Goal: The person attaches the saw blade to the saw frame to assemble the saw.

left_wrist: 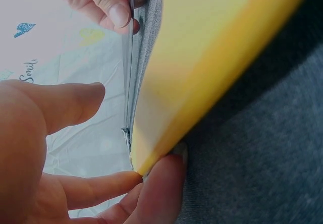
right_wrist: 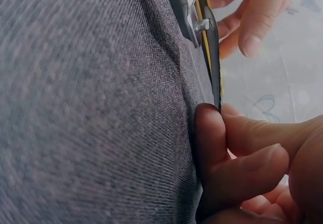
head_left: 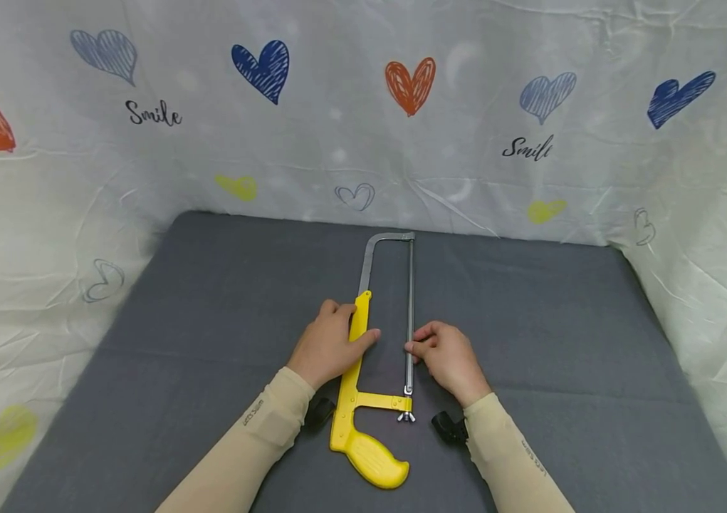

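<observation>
A hacksaw with a yellow frame and a curved grey front bow lies on the dark cloth, its yellow handle toward me. Its long thin blade runs along the right side. My right hand pinches the blade between thumb and fingers, in its lower half. On the frame's left edge rest the fingertips of my left hand; the thumb is stretched out, apart from the frame. A wing nut sits at the blade's near end.
Dark grey cloth covers the table. A white curtain printed with hearts and words hangs behind it and at both sides. Black wrist straps show beside the beige sleeves.
</observation>
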Demonstrator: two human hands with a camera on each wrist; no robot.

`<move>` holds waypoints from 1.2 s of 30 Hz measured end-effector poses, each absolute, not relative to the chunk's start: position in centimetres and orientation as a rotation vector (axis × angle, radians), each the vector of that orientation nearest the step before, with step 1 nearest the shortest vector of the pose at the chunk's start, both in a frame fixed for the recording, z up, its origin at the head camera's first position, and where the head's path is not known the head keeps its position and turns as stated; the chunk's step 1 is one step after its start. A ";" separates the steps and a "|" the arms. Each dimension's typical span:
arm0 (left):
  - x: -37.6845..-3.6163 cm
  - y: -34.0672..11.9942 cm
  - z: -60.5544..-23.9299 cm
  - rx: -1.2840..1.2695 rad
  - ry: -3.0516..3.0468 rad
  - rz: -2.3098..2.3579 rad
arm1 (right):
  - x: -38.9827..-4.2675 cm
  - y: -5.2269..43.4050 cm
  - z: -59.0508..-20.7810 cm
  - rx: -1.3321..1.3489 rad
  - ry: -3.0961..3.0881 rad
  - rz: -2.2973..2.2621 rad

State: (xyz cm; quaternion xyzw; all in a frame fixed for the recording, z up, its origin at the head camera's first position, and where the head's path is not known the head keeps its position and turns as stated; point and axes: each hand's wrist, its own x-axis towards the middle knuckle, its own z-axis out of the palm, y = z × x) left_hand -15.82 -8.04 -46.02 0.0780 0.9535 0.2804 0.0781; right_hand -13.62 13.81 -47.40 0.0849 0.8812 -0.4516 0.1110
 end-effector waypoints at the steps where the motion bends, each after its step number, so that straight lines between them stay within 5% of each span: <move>1: -15.8 -8.0 -46.0 0.233 2.855 0.840 | -13.6 13.8 -47.4 0.258 2.589 -1.324; 36: -15.7 -7.9 -46.0 0.170 2.819 0.843 | -13.3 14.0 -47.5 0.218 2.572 -1.267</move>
